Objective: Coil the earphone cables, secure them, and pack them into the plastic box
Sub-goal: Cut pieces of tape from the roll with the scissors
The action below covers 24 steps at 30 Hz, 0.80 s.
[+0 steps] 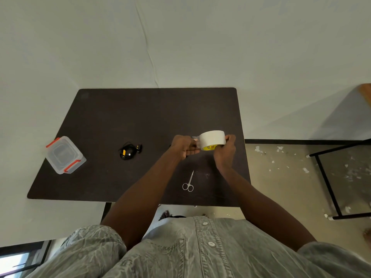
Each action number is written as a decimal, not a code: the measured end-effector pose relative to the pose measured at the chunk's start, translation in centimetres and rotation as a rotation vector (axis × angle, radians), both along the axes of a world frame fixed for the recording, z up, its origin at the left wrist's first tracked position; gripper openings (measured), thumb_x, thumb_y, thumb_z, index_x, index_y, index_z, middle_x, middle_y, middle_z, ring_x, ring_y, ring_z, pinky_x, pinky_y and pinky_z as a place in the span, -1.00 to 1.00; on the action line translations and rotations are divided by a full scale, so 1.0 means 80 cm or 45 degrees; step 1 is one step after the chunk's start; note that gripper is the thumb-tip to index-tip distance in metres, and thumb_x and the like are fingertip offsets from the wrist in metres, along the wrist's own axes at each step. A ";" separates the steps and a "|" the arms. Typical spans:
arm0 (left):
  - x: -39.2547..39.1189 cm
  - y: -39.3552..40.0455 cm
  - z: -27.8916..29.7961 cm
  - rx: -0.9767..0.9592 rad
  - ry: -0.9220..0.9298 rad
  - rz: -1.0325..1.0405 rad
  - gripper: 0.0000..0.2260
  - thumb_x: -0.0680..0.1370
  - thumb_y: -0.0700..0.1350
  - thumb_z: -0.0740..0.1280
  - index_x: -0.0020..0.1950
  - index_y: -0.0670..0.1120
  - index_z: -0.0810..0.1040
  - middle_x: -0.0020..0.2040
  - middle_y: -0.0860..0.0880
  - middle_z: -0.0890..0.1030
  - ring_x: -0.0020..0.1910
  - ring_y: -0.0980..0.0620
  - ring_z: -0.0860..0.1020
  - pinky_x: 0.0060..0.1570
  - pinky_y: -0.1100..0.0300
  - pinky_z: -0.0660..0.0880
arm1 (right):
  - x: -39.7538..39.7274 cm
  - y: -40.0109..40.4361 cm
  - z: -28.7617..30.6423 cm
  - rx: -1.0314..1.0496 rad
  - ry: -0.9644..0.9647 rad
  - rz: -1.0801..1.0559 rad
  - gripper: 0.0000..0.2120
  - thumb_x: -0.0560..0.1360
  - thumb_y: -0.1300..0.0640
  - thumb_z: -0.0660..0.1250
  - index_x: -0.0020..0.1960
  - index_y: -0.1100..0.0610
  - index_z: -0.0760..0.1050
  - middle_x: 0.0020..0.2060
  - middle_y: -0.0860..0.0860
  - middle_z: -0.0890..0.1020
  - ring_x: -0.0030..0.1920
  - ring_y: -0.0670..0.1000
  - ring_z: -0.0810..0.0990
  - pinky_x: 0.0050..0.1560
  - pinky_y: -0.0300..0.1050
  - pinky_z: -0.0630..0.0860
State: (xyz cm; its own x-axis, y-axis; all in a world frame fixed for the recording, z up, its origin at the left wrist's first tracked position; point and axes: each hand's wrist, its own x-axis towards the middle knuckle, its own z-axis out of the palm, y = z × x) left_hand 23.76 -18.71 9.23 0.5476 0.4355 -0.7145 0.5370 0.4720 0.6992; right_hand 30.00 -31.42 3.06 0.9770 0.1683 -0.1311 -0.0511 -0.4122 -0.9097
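Observation:
A white roll of tape [212, 139] is held above the dark table [140, 117], right of centre. My right hand [225, 152] grips the roll from its right side. My left hand [184, 147] pinches the loose tape end at the roll's left edge. A black earphone cable [128, 151], coiled with yellow parts, lies on the table to the left of my hands. A clear plastic box [65, 155] with red latches, lid on, stands near the table's left edge. Part of another dark item shows just behind my left hand.
Small metal scissors [188, 182] lie on the table below my hands, near the front edge. A black metal frame [329, 187] stands on the littered floor to the right. A white wall is behind the table.

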 end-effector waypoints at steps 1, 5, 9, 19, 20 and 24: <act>0.001 0.002 0.003 0.004 0.008 -0.019 -0.82 0.57 -0.38 0.24 0.15 -0.35 0.50 -0.18 -0.20 0.62 -0.23 -0.09 0.63 -0.19 0.06 0.61 | 0.000 0.000 -0.001 -0.012 -0.001 0.000 -0.67 0.50 0.30 0.38 0.16 0.15 0.32 0.05 0.07 0.52 0.06 -0.04 0.52 -0.23 -0.40 0.42; 0.003 0.010 0.013 -0.040 0.048 -0.096 -0.80 0.59 -0.38 0.17 0.20 -0.35 0.43 -0.13 -0.24 0.60 -0.16 -0.14 0.61 -0.02 0.00 0.56 | 0.003 -0.005 -0.004 -0.075 -0.074 0.064 -0.66 0.49 0.32 0.39 0.18 0.17 0.32 0.06 0.09 0.53 0.07 -0.04 0.51 -0.13 -0.27 0.48; 0.001 0.016 0.025 -0.069 0.087 -0.122 -0.86 0.60 -0.38 0.14 0.13 -0.31 0.43 -0.15 -0.25 0.58 -0.03 -0.20 0.61 -0.02 -0.01 0.54 | 0.007 -0.012 -0.008 -0.147 -0.091 0.142 -0.60 0.48 0.31 0.41 0.24 0.18 0.32 0.10 0.09 0.53 0.10 -0.02 0.51 0.00 -0.16 0.54; -0.013 0.039 -0.002 -0.116 0.124 0.094 -0.94 0.54 -0.39 0.26 -0.07 -0.36 0.52 -0.21 -0.21 0.57 -0.26 -0.07 0.58 0.11 0.03 0.56 | 0.007 -0.011 -0.005 -0.232 -0.210 0.187 -0.78 0.53 0.27 0.33 0.17 0.20 0.47 0.02 0.10 0.59 0.00 0.04 0.57 -0.12 -0.21 0.47; -0.016 0.042 -0.005 -0.120 0.131 0.122 -0.92 0.54 -0.40 0.26 -0.14 -0.35 0.50 -0.22 -0.21 0.56 -0.27 -0.08 0.58 0.14 0.03 0.54 | 0.007 -0.010 -0.005 -0.248 -0.196 0.178 -0.78 0.53 0.27 0.33 0.17 0.20 0.48 0.01 0.10 0.60 -0.01 0.05 0.57 -0.11 -0.18 0.48; -0.024 0.053 -0.018 -0.027 0.148 0.237 -0.86 0.57 -0.41 0.20 -0.18 -0.32 0.46 -0.16 -0.25 0.56 -0.25 -0.11 0.58 0.12 0.02 0.55 | 0.014 -0.015 -0.004 -0.345 -0.100 0.147 -0.80 0.52 0.26 0.34 0.14 0.20 0.54 -0.04 0.08 0.62 -0.06 0.04 0.58 -0.10 -0.13 0.52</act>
State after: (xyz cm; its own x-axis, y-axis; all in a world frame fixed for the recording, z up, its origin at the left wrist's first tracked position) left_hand 21.82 -14.51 7.78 0.3727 0.5053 -0.7783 0.5158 0.5844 0.6265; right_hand 31.12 -32.59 2.70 0.9623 0.2482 -0.1109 0.0766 -0.6393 -0.7651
